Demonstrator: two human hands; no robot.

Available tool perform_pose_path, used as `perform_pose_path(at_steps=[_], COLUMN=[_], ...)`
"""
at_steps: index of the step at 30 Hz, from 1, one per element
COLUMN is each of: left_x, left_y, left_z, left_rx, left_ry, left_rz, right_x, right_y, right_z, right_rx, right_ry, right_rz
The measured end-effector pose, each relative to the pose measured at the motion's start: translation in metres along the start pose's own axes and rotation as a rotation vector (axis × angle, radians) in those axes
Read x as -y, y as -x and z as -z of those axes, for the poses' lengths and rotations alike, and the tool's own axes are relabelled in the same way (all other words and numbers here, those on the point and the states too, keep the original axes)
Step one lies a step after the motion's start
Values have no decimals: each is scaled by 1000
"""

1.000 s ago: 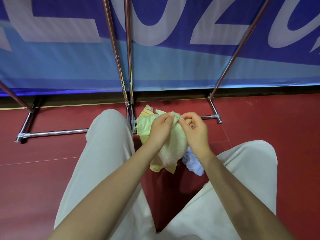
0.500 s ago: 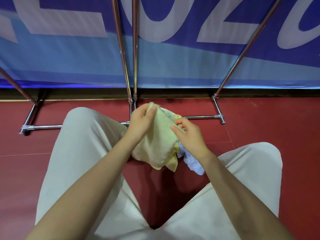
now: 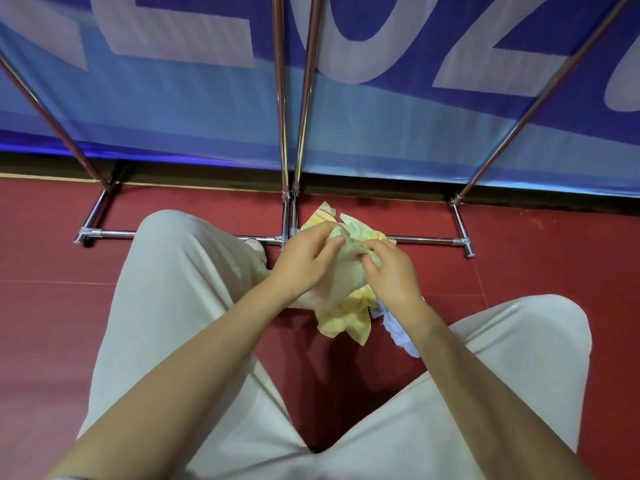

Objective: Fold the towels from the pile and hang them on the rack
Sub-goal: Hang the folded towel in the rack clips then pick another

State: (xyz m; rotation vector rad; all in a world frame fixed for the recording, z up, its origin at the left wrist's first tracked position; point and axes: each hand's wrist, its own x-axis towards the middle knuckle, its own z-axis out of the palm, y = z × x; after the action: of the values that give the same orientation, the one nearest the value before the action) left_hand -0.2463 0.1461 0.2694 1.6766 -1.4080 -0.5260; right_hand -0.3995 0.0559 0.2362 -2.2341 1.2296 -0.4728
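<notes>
A pale green towel (image 3: 341, 275) is bunched up between my knees, above the red floor. My left hand (image 3: 304, 263) grips its top left part, thumb laid over the cloth. My right hand (image 3: 389, 271) pinches its upper right edge with curled fingers. Under it lies the pile: a yellow towel (image 3: 346, 322), a yellow striped one (image 3: 322, 213) and a light blue one (image 3: 398, 330), partly hidden by my right wrist. The chrome rack (image 3: 287, 98) stands just behind, its uprights rising out of the top of the view.
My two legs in beige trousers (image 3: 166, 306) flank the pile. The rack's foot bars (image 3: 426, 240) lie on the red floor (image 3: 540, 271). A blue banner with white letters (image 3: 173, 98) hangs behind the rack.
My hands came together again on the green towel and bunched it up. The left hand has dropped from its raised corner; the right hand has moved up to the cloth's top.
</notes>
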Motion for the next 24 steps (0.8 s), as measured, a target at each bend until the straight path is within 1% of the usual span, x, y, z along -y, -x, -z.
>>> perform_pose_path(at_steps=[2, 4, 5, 8, 9, 11, 13, 17, 19, 24], left_x=[0, 0, 0, -3, -3, -2, 0, 5, 7, 2], left_y=[-2, -6, -8, -14, -16, -18, -20, -22, -22, -21], left_z=[-5, -6, -6, -3, -2, -1, 2, 3, 2, 0], left_rx=[-11, -67, -102, -191, -211, -241, -267, -294, -300, -342], left_ry=[38, 113, 154, 231, 251, 293, 327, 363, 381, 459], left_rz=[45, 127, 165, 235, 257, 290, 320, 356, 367, 408], right_x=[-3, -7, -8, -4, -3, -5, -7, -7, -7, 5], right_y=[0, 0, -1, -4, -6, -10, -13, -18, -20, -17], right_z=[-1, -2, -1, 8, 12, 19, 25, 32, 34, 39], right_rx=[-81, -166, -142, 111, 150, 142, 86, 2, -60, -202], right_ry=[133, 169, 108, -245, -350, -469, -566, -961, -977, -745], right_rz=[42, 60, 27, -199, -237, -257, -285, -383, -374, -183])
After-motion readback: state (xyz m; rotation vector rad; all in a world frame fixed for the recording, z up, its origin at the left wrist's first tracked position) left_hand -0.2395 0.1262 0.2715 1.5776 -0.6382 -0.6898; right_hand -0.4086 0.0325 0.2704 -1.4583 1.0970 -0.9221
